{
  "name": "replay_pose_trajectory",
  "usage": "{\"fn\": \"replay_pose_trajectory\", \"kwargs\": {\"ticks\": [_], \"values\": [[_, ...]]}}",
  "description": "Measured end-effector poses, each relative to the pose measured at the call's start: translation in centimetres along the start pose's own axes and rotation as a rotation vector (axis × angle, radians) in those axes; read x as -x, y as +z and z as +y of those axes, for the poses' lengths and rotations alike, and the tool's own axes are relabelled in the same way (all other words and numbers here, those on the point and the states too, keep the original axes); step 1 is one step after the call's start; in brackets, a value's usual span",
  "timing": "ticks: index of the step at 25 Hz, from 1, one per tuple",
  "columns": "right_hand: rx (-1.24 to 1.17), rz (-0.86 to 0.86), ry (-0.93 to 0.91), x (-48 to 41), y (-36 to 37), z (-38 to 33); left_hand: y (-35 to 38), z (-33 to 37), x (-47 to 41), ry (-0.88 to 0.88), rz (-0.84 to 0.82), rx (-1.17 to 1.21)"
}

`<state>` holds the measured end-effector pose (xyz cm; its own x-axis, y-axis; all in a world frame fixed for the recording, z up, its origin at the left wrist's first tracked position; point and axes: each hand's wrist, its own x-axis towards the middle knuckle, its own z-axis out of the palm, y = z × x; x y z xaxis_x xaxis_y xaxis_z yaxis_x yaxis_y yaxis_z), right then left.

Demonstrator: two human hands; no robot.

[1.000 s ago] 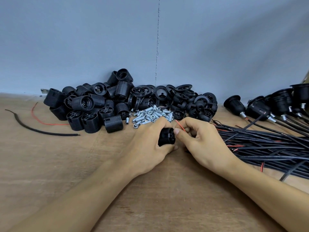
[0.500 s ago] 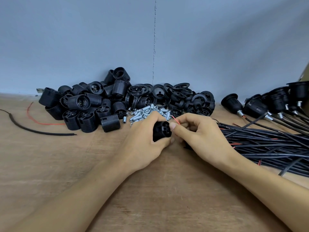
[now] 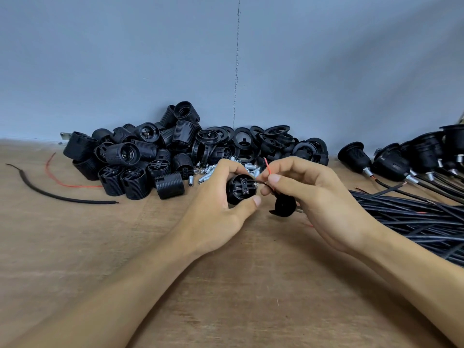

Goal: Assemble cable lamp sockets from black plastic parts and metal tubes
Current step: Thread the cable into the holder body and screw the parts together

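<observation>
Over the middle of the wooden bench (image 3: 75,247), the left hand (image 3: 213,207) curls thumb and fingers round a black socket body (image 3: 239,190), its terminal end facing the camera. The right hand (image 3: 324,199) pinches a red wire (image 3: 268,167) and a thin black wire (image 3: 262,183) right at those terminals, with a black cap (image 3: 285,205) hanging below it. Behind lie threaded socket shells (image 3: 140,159), metal tubes (image 3: 208,170) and, rightward, bundled cables (image 3: 414,217).

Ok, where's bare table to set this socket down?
Bare wooden table between the left forearm and right forearm, and on the left this side of the loose black wire offcut. Crowded: black plastic socket parts and silver metal tubes along the wall, black cable bundle on the right.
</observation>
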<state>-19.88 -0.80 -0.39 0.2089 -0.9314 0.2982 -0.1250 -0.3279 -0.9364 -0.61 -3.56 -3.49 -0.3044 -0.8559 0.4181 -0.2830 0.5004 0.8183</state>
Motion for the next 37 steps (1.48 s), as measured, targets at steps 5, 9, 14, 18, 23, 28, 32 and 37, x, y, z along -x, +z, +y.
{"fn": "replay_pose_trajectory", "kwargs": {"ticks": [5,9,14,18,23,28,32,37], "values": [[0.155,-0.089,0.012,0.2,0.0,-0.4,0.1,0.1,0.2,0.050,0.029,-0.020],[0.228,-0.120,-0.016,0.1,-0.4,-1.0,0.2,0.4,0.3,0.096,0.027,-0.037],[0.372,-0.088,-0.004,0.1,-0.4,-1.3,0.5,0.6,0.4,0.154,0.022,-0.103],[0.379,-0.080,-0.002,0.1,-0.3,-1.6,0.5,0.8,0.4,0.175,0.039,-0.155],[0.389,-0.060,0.008,0.1,-0.3,-1.8,0.5,0.8,0.4,0.209,0.068,-0.193],[0.421,-0.050,0.007,0.2,-0.3,-1.7,0.6,0.7,0.4,0.247,0.134,-0.256],[0.530,-0.036,0.000,0.3,-0.1,-1.7,0.6,0.5,0.1,0.298,0.144,-0.319],[0.616,0.004,-0.032,0.4,0.0,-1.5,0.6,0.1,0.0,0.324,0.129,-0.354]]}}
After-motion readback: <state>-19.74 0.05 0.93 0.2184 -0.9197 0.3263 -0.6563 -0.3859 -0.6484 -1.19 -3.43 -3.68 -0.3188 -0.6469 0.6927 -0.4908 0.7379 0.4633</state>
